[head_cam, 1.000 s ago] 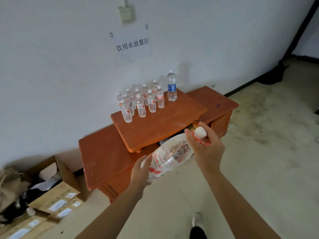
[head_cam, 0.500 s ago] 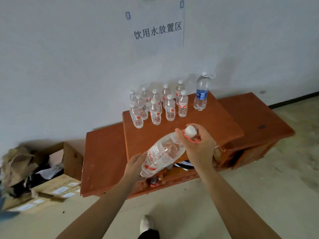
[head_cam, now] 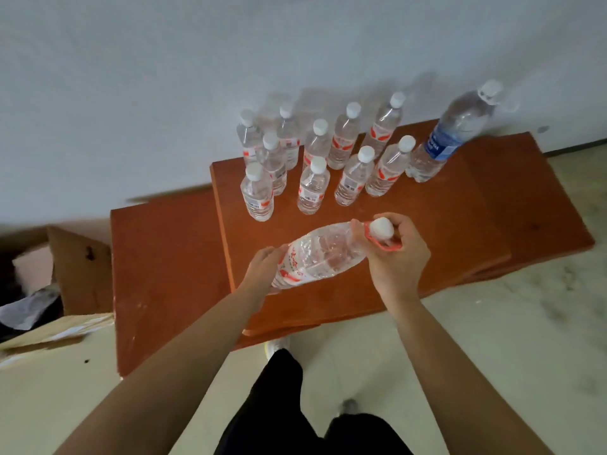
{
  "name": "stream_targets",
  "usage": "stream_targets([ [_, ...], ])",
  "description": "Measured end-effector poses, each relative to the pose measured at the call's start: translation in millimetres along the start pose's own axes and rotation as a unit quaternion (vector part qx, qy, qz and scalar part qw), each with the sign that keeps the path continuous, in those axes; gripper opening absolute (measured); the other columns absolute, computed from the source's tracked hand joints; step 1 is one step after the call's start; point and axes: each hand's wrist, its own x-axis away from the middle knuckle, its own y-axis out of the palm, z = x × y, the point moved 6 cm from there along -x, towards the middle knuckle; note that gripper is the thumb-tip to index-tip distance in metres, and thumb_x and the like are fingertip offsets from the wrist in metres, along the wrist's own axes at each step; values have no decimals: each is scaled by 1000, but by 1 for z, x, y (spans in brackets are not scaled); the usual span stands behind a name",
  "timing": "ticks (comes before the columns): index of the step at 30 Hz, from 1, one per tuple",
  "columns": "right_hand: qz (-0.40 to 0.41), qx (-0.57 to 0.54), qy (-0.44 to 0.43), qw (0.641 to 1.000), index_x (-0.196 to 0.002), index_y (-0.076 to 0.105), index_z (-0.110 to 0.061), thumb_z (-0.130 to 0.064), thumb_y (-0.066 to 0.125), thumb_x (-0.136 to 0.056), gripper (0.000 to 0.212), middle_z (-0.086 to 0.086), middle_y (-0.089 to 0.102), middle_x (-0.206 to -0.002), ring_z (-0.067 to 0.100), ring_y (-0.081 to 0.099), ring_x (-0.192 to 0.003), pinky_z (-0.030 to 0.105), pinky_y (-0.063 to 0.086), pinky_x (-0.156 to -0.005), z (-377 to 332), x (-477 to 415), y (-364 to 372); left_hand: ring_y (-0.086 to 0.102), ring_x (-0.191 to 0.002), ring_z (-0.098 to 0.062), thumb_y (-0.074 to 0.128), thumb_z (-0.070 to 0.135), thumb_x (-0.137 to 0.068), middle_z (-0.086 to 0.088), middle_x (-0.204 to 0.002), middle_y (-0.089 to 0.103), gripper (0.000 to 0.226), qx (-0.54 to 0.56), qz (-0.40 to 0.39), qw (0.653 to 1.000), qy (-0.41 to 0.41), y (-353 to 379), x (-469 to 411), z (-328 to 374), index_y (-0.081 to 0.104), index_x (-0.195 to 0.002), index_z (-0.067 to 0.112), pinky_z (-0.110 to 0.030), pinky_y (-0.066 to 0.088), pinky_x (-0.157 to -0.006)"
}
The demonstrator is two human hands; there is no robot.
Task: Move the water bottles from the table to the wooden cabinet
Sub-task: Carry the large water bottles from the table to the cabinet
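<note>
The left forearm [head_cam: 184, 356] and right forearm [head_cam: 443, 356] are bare as far up as I can see. Below them are black trousers [head_cam: 279, 405]. One foot wears a white shoe [head_cam: 277, 346]; the other shoe [head_cam: 349, 405] is blurred, perhaps grey.

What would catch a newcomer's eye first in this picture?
First, the large clear plastic water bottle with a white cap, held tilted between the left hand at its base and the right hand at its neck, above the reddish-brown wooden cabinet. Behind it, small clear white-capped bottles stand clustered near the wall, with a taller blue-labelled bottle at their right.
</note>
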Motion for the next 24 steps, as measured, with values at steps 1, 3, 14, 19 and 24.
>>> stream_targets([
  [1, 1, 4, 4, 1000, -92, 68, -12, -41, 85, -76, 38, -7, 68, -83, 5, 65, -74, 9, 49, -63, 5, -5, 7, 57, -94, -11, 58, 38, -101, 8, -120, 56, 47, -3, 0, 1000, 3, -2, -12, 8, 46, -144, 24, -50, 53, -98],
  [3, -5, 19, -1, 1000, -94, 68, -10, -41, 87, -75, 42, -4, 69, -86, 6, 65, -76, 11, 50, -66, 13, -12, 22, 58, -99, -14, 60, 33, -100, 10, -113, 56, 47, 9, -3, 1000, -7, -4, -39, 20, 46, -145, 23, -52, 51, -101],
  [14, -100, 84, -114, 985, -99, 68, -4, -34, 91, -74, 46, 6, 71, -95, 10, 63, -88, 14, 49, -79, -4, -46, 91, 40, -137, -22, 19, 78, -91, 3, -146, 48, 81, -86, -3, 996, 27, 8, -80, 26, 37, -152, 28, -55, 26, -118],
  [19, -204, 95, -200, 954, -100, 71, -4, -39, 88, -76, 46, 7, 72, -101, 9, 64, -93, 6, 46, -82, -25, -27, 143, 20, -149, -31, 14, 57, -104, -7, -161, 30, 61, -342, 56, 933, 92, -27, -74, -1, 43, -150, 29, -54, 21, -119],
  [24, -184, 91, -213, 955, -104, 69, -2, -38, 86, -79, 47, 10, 72, -103, 15, 66, -96, 12, 50, -84, -13, -38, 140, 8, -154, -25, 14, 66, -101, 2, -167, 16, 65, -428, 35, 899, 89, -42, -67, -28, 48, -146, 34, -58, 20, -119],
])
